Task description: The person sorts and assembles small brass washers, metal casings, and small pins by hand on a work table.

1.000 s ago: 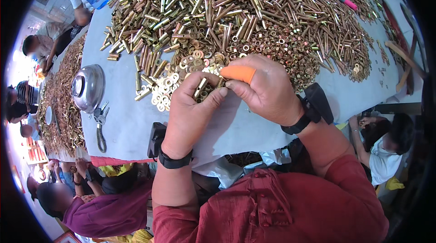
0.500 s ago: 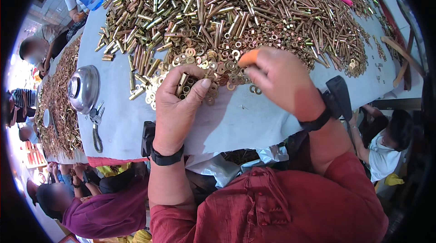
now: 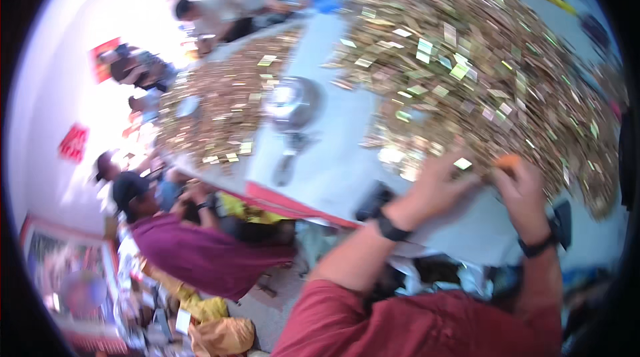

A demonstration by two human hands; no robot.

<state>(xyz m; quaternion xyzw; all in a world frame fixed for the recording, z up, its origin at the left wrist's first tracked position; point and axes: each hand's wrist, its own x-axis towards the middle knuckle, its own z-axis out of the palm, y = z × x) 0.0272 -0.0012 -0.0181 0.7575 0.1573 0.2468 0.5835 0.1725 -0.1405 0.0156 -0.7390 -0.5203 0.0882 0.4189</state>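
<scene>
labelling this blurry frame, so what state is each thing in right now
Left bare hand: fingers bent; grip too blurred to tell
Right bare hand: fingers bent; grip too blurred to tell
Orange finger cover: worn on a right-hand finger
Shiny round metal bowl: seemingly upside down, on the pale table covering
Large heap of brass-coloured metal parts: loose, spread out

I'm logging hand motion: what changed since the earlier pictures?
The view swung left and blurred. The right hand, apart from the left hand half a second ago, is close to it again; blur hides whether anything was taken or let go. The orange finger cot stays on; the metal bowl stays on the table.
</scene>
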